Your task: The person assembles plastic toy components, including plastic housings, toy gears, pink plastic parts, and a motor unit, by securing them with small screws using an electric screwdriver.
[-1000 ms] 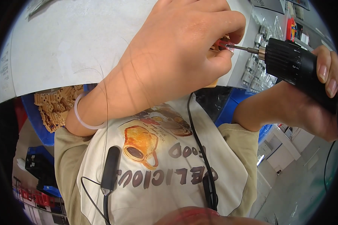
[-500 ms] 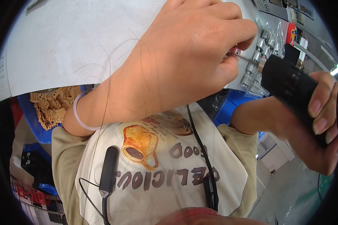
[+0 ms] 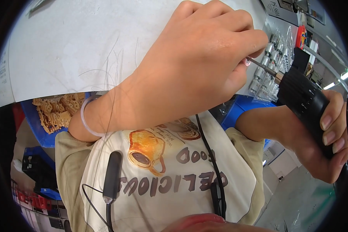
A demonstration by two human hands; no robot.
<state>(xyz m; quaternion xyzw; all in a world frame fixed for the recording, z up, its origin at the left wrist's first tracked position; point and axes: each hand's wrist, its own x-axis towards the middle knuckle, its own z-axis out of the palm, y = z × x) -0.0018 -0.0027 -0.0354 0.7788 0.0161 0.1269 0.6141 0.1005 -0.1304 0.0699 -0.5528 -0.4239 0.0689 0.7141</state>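
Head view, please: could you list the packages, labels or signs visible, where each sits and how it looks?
White label: top right on the bench, rectangular, dark print.
Red tag: right of the parts tray, small, upright, red.
Clear parts tray: right of the left hand, transparent blister with metal pieces.
Shirt print: lower middle, mug picture with brown lettering on cream.

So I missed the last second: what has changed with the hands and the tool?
The right hand tilted the black electric screwdriver and lowered it toward the lower right. The left hand kept pinching at the bit. Both grips are unchanged.
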